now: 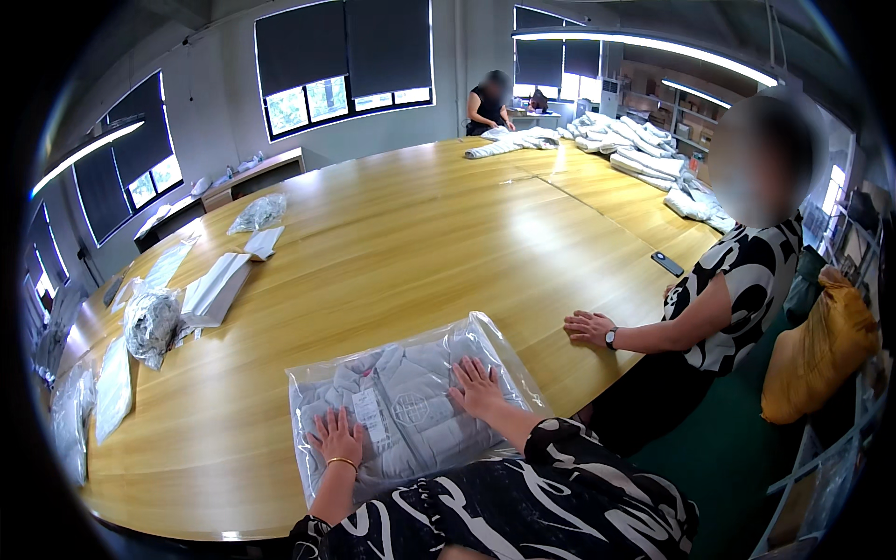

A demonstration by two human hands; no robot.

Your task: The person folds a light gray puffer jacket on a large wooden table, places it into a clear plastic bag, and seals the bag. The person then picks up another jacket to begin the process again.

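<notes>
A folded light grey padded jacket (427,371) lies inside a clear plastic bag (490,329) on the wooden table (392,266), right before me. A white paper tag with print (369,413) and a round emblem (410,409) show through the film near the jacket's zip. My left hand (337,439) rests flat on the bag's left part, fingers spread. On the upper right part of the bag lies my right hand (477,386), also flat with its fingers apart. Neither hand grips anything.
To my right a person (735,294) leans a hand (589,327) on the table near a phone (667,264). Bundled plastic (151,318) and white paper stacks (215,288) lie left. Grey garments (623,140) pile up far right, near another person (488,105).
</notes>
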